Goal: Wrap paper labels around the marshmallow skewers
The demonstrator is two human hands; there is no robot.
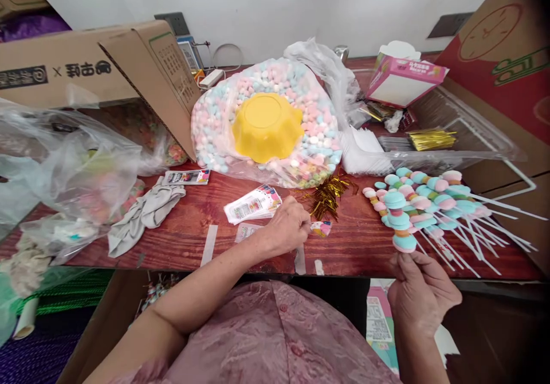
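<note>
Your right hand (423,292) pinches the blue, pink and orange marshmallow skewer (397,222) just below its bottom candy, at the red-brown wooden table (344,253)'s front edge; being probably light and squashy, it's best held by its stick, while your left hand (289,227) curls near shiny gold tinsel strips (327,199), grip unclear.

candy skewers (421,203): blue, pink, orange | foil strips (326,199): gold | bowl (266,126): yellow | tabletop (348,235): reddish, wood-grained

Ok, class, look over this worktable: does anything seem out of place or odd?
The yellow bowl looks upturned, resting on the bag of pastel sweets. Near the left hand, loose gold strips lie in a messy heap, unlike the neater gold bundle at right.
</note>
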